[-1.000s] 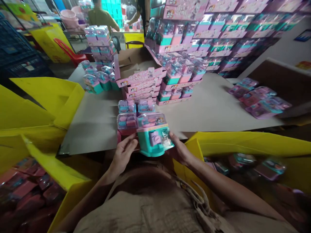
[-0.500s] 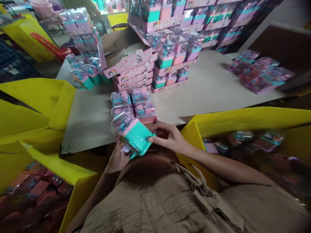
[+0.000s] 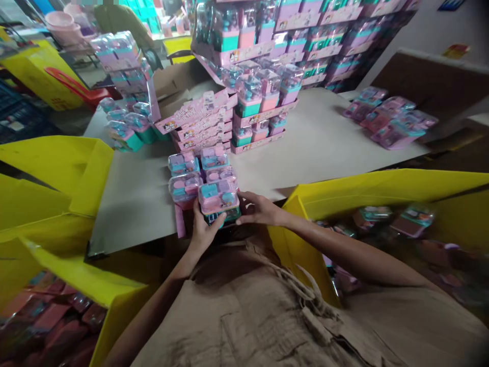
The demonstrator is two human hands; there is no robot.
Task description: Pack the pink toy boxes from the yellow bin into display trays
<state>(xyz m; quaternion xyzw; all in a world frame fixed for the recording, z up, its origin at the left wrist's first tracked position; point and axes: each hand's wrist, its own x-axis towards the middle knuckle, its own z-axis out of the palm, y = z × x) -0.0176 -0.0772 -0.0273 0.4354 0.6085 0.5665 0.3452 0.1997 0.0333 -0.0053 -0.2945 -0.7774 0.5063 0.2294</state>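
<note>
A clear-lidded plastic case (image 3: 218,196), with pink and blue pieces under its lid and a green lower part, is tilted upright in front of me. My left hand (image 3: 203,227) grips its left side, thumb across the front. On its right side are the fingertips and thumb of my right hand (image 3: 262,210), curled against the edge. Just behind it, several similar cases (image 3: 185,186) stand in rows in an open pink display tray (image 3: 180,220) at the table's front edge.
Flattened-front pink display boxes (image 3: 202,117) are stacked behind the tray, beside filled display trays (image 3: 260,140). Loose cases (image 3: 393,120) lie on the table (image 3: 305,148) at right. Yellow bins (image 3: 382,186) holding more cases flank me. A person (image 3: 122,25) is in the background.
The case has turned from lying tilted with its green side showing to lid toward me, and moved up against the tray. My left hand has shifted up to its front.
</note>
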